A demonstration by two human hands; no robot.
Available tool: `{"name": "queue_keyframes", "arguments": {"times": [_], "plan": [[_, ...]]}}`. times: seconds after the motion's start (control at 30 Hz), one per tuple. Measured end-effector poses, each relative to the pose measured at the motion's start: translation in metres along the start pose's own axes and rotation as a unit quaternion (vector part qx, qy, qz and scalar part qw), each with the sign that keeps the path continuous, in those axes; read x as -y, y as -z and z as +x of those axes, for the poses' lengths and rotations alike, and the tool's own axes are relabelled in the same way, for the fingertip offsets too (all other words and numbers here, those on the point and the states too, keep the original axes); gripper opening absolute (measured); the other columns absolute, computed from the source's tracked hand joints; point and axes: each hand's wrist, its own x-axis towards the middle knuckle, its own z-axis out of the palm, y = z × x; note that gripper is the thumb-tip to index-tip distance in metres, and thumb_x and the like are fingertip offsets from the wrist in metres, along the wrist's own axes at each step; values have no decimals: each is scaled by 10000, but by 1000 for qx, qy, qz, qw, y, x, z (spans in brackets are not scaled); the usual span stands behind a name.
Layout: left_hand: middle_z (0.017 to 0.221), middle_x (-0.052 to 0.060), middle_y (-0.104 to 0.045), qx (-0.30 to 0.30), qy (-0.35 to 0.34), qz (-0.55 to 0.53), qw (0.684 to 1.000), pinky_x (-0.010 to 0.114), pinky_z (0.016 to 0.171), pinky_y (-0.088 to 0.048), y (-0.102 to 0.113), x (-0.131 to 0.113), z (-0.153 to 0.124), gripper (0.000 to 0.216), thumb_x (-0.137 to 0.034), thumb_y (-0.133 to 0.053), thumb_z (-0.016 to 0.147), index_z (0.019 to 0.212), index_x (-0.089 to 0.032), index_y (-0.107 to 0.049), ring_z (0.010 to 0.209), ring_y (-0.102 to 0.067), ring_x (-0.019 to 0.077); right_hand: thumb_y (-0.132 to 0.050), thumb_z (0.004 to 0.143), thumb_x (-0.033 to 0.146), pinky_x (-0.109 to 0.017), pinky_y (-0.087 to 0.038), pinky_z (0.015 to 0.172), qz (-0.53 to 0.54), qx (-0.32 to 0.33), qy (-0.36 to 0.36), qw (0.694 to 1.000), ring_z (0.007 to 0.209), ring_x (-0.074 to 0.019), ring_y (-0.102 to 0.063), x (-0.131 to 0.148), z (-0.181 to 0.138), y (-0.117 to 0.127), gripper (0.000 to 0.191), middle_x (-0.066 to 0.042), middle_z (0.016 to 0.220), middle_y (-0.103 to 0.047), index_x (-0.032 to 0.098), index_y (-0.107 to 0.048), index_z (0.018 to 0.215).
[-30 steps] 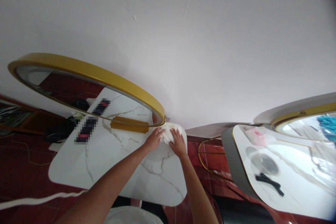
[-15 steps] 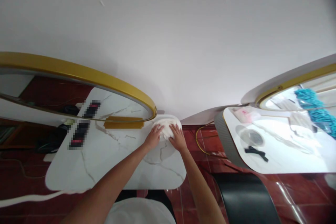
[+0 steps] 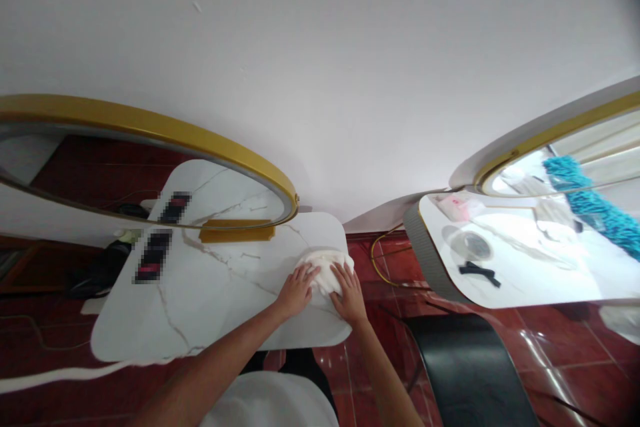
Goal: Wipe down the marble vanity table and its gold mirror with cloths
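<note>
A bunched white cloth [image 3: 325, 271] lies on the marble-patterned white tabletop [image 3: 210, 307], close to its right edge. My left hand [image 3: 299, 288] holds the cloth from its left side, fingers bent over the folds. On the opposite side my right hand [image 3: 349, 290] grips it too, with the thumb toward the middle. Both palms face down. The underside of the cloth and the fingertips' exact hold are hidden.
Behind the tabletop stands a gold-framed mirror [image 3: 225, 152] on a gold base [image 3: 237, 231]. A blurred-out dark item [image 3: 153, 257] lies at left. To the right are a second table [image 3: 520, 280], a black strap-like item [image 3: 479, 272] and a black chair [image 3: 470, 367].
Both hands and the white cloth have moved from the table's back right corner toward me and slightly right. The head view has shifted a little.
</note>
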Motion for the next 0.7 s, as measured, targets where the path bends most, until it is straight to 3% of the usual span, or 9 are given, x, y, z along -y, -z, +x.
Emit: {"name": "queue_keyframes", "arguments": {"times": [0.3,0.53,0.7], "plan": [[1428,55,-335,28,-31,-4,999,454,1006,-329,-21,-12,-49,634,-208,-455,836,1421,-330,-243,1265,-331,279,-448,787,261,-493,-200,1091,-12,8,-35,999,1391,-277,-148,20,-64,-9,678,-28,1477,-298,250,-266,1440],[1403,66,-358,33,-56,-21,998,437,1007,-337,-14,-2,-65,670,-191,-494,799,1414,-314,-258,1264,-330,272,-428,807,276,-519,-185,1095,-32,-20,-64,997,1398,-274,-109,45,-80,-27,682,-38,1478,-292,231,-217,1453],[1400,60,-371,34,-53,-35,997,425,1016,-327,-8,18,-89,664,-171,-499,783,1399,-312,-294,1258,-345,264,-421,789,258,-547,-168,1091,-50,-20,-67,996,1399,-288,-95,77,-85,-43,714,-48,1481,-282,222,-187,1463]]}}
